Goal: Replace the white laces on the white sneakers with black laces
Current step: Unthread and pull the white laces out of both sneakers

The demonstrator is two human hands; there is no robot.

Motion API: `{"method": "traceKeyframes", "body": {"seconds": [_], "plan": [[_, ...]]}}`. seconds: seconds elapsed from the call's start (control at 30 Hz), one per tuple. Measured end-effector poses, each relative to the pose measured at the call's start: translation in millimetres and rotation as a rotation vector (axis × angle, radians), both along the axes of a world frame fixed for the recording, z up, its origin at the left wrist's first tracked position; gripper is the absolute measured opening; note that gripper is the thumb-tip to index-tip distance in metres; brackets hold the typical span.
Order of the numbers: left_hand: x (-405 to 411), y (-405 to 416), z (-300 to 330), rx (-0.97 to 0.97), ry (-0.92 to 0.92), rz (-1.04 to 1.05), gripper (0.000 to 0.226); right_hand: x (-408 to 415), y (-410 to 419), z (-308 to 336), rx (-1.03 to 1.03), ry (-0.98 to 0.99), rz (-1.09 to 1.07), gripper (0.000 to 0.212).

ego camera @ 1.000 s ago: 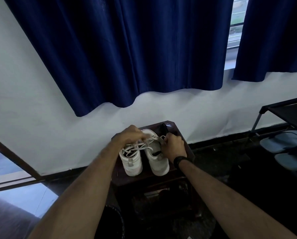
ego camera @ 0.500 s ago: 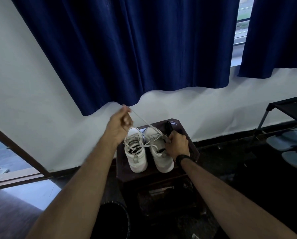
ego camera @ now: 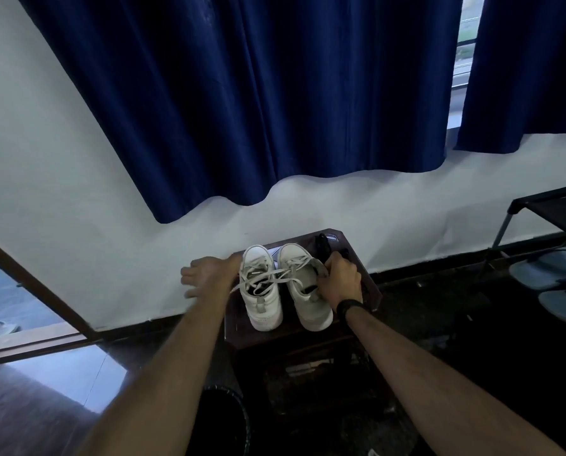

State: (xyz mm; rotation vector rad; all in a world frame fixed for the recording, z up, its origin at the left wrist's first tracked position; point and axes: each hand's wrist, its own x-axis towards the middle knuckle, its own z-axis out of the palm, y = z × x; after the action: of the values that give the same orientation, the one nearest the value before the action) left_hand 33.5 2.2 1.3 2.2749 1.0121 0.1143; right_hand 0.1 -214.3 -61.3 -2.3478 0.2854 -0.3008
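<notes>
Two white sneakers [ego camera: 284, 286] sit side by side on a small dark table [ego camera: 370, 284] against the wall, toes pointing at the wall, heels toward the camera.

Far left: open doorway with a dark door frame [ego camera: 34, 284], something pale lying outside it, too small to identify.

Left hand [ego camera: 209, 274] is just left of the left sneaker, off the table edge, fingers spread and mostly straight; motion-blurred. A loose end of white lace [ego camera: 261, 279] trails from the shoe toward that wrist. Can't tell if any of it is pinched; looks like the hand holds nothing.

White laces lie slack across both shoes, crossing from left sneaker to right one; still partly threaded.

Right hand [ego camera: 339, 278] is curled against the outer side of the right sneaker near its collar, gripping the shoe. Black band [ego camera: 349, 307] on that wrist.

Dark bundle at the table's far right corner, just beyond the right hand, probably the black laces [ego camera: 322, 246]; too dark to be sure.

Navy curtains [ego camera: 258, 93] hang above. Right edge: black shoe rack [ego camera: 558, 212] with grey sandals [ego camera: 551, 274] under it.
</notes>
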Motion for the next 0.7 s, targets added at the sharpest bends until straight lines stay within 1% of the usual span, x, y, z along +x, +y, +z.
{"method": "traceKeyframes", "body": {"seconds": [0.03, 0.07, 0.1, 0.13, 0.17, 0.2, 0.23, 0.27, 0.3, 0.33, 0.37, 0.43, 0.5, 0.53, 0.57, 0.6, 0.67, 0.7], "plan": [[-9.1, -14.0, -0.9, 0.108, -0.090, -0.062, 0.089, -0.3, 1.6, -0.4, -0.014, -0.008, 0.002, 0.011], [-13.8, -26.9, -3.7, 0.163, -0.220, -0.168, 0.085, 0.0, 2.3, -0.5, -0.023, -0.014, 0.001, 0.011], [-18.3, -40.5, -7.0, 0.189, -0.330, -0.308, 0.078, 0.5, 2.2, -0.9, -0.035, -0.018, 0.004, 0.010], [-21.3, -52.3, -11.6, 0.207, -0.369, -0.456, 0.069, 1.0, 2.0, -1.7, -0.056, -0.016, 0.011, 0.011], [-24.0, -63.6, -17.0, 0.243, -0.354, -0.591, 0.063, 1.7, 1.8, -1.8, -0.083, -0.013, 0.019, 0.012], [-26.5, -73.2, -24.8, 0.282, -0.297, -0.693, 0.061, 2.2, 1.7, -0.9, -0.110, -0.019, 0.033, 0.015], [-28.6, -80.4, -33.7, 0.309, -0.236, -0.758, 0.064, 3.2, 1.2, 1.4, -0.142, -0.042, 0.059, 0.022], [-32.0, -85.4, -40.8, 0.309, -0.205, -0.771, 0.068, 5.4, 0.3, 4.4, -0.195, -0.092, 0.102, 0.031], [-34.7, -88.9, -46.3, 0.288, -0.219, -0.744, 0.070, 9.7, -0.9, 8.4, -0.288, -0.161, 0.174, 0.038], [-36.0, -90.5, -50.3, 0.265, -0.240, -0.698, 0.070, 15.4, -1.8, 13.0, -0.417, -0.230, 0.267, 0.040], [-35.9, -91.0, -52.6, 0.265, -0.253, -0.662, 0.069, 21.6, -2.0, 18.2, -0.546, -0.274, 0.374, 0.034], [-32.9, -90.4, -56.4, 0.311, -0.269, -0.634, 0.068, 31.6, -1.2, 25.0, -0.732, -0.282, 0.545, 0.021], [-31.5, -88.5, -59.8, 0.332, -0.287, -0.615, 0.067, 38.2, -1.8, 29.1, -0.783, -0.254, 0.621, 0.024], [-32.2, -88.0, -62.4, 0.332, -0.298, -0.605, 0.067, 41.0, -2.5, 30.3, -0.729, -0.227, 0.606, 0.025], [-34.0, -88.2, -65.0, 0.329, -0.305, -0.590, 0.068, 43.7, -3.6, 32.2, -0.617, -0.194, 0.543, 0.023], [-35.9, -89.0, -66.7, 0.318, -0.315, -0.576, 0.070, 46.8, -5.2, 33.4, -0.433, -0.158, 0.435, 0.019], [-38.1, -91.3, -68.7, 0.300, -0.318, -0.559, 0.076, 54.5, -11.0, 37.1, 0.061, -0.114, 0.139, 0.013], [-38.7, -92.6, -68.5, 0.295, -0.314, -0.562, 0.078, 56.4, -15.8, 37.1, 0.244, -0.074, 0.012, 0.011]]}}
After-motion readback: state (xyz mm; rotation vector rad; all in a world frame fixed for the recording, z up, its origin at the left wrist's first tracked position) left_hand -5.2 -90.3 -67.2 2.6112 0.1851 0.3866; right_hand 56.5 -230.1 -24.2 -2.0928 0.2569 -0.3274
